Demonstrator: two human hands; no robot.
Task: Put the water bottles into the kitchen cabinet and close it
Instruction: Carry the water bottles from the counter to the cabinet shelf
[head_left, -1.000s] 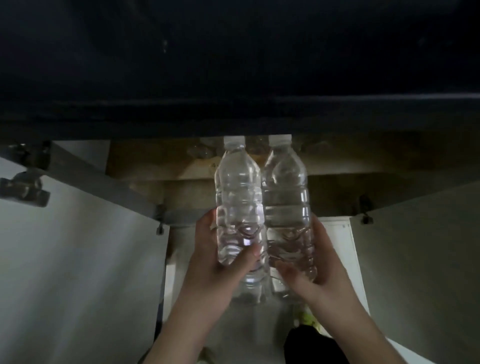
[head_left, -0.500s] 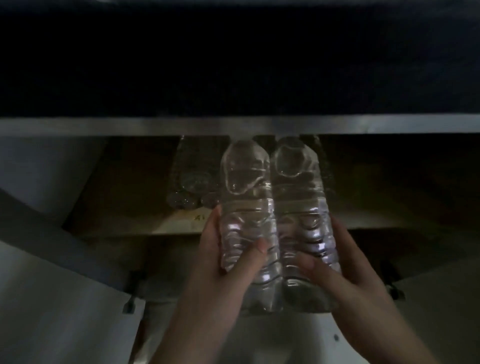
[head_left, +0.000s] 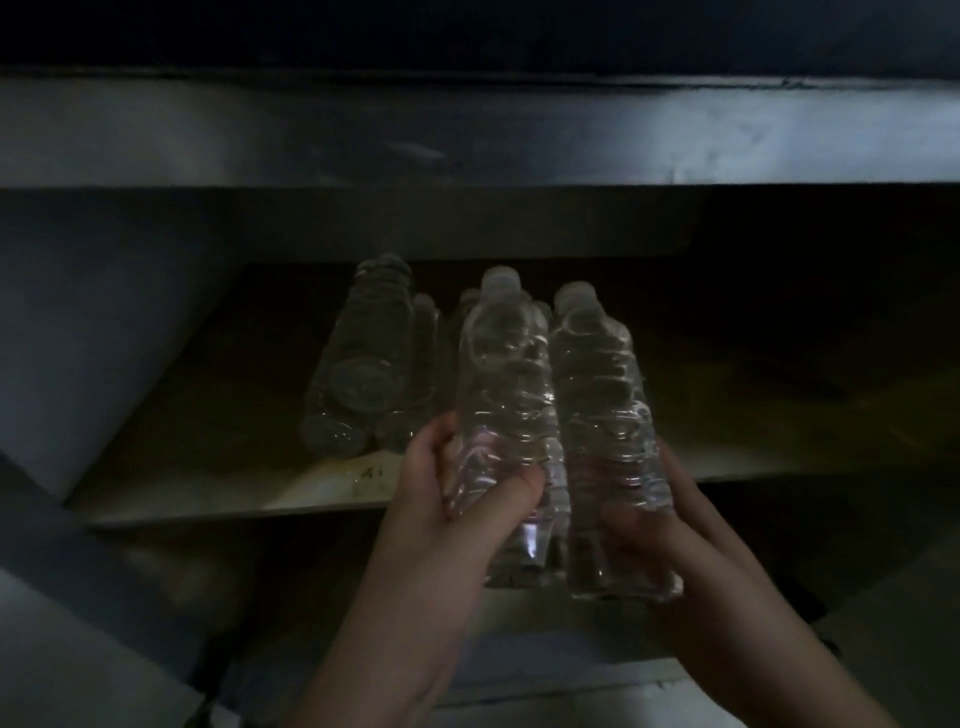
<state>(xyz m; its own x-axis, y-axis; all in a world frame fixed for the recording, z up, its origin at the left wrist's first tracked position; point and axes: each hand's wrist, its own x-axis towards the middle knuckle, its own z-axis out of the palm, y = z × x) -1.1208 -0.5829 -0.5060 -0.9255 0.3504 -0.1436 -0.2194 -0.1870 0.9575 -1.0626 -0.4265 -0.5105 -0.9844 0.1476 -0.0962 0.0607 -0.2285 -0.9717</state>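
Note:
I look into a dim open cabinet. My left hand (head_left: 441, 499) grips a clear water bottle (head_left: 501, 395) around its lower body. Beside it, my right hand (head_left: 670, 525) grips a second clear water bottle (head_left: 597, 395). Both bottles are held side by side, touching, caps pointing into the cabinet, their bases hanging in front of the shelf's front edge. Several more clear bottles (head_left: 363, 374) stand on the shelf (head_left: 234, 467) behind and to the left.
The cabinet's top rail (head_left: 467, 135) runs across above the opening. An open door panel (head_left: 78, 597) stands at the lower left, and another door's edge (head_left: 893, 649) shows at the lower right. The shelf's right half is dark.
My view has come closer to the shelf. Both hands have carried the two bottles forward toward the shelf, and the stored bottles on it are now in plain sight.

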